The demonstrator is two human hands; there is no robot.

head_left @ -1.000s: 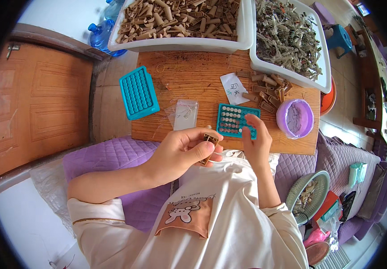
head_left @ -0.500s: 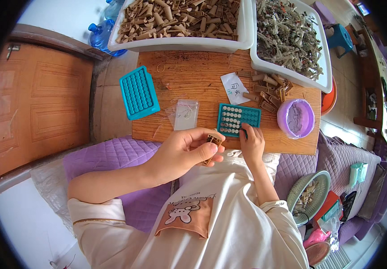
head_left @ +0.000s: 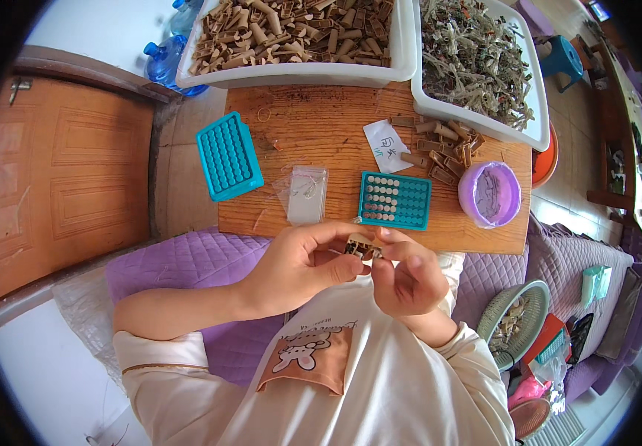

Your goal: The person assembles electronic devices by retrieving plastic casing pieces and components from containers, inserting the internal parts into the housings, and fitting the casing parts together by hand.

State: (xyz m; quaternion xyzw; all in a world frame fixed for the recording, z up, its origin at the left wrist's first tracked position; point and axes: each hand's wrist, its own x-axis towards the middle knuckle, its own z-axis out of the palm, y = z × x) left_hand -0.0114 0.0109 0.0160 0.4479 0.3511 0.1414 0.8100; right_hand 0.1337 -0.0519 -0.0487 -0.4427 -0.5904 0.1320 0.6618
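Observation:
My left hand (head_left: 313, 256) grips a small brown plastic casing (head_left: 360, 247) over my lap, its open side showing small parts inside. My right hand (head_left: 408, 275) is drawn up against the casing's right end, thumb and fingertips pinched together; whatever they hold is too small to make out. Just beyond both hands, a teal tray (head_left: 414, 202) lies on the wooden table, with small round whitish discs (head_left: 382, 199) filling the cells on its left side. A clear plastic bag (head_left: 307, 195) with thin pieces in it lies left of the tray.
Loose brown casings (head_left: 447, 149) and a handwritten paper (head_left: 388, 146) lie beyond the tray. A purple tub (head_left: 490, 195) stands at the right edge, a second teal tray (head_left: 229, 157) at the left. Two white bins (head_left: 298, 76) of casings and wired parts line the far side.
My right hand has left the teal tray and come back toward me to the casing. My left hand still holds the casing, now turned more level.

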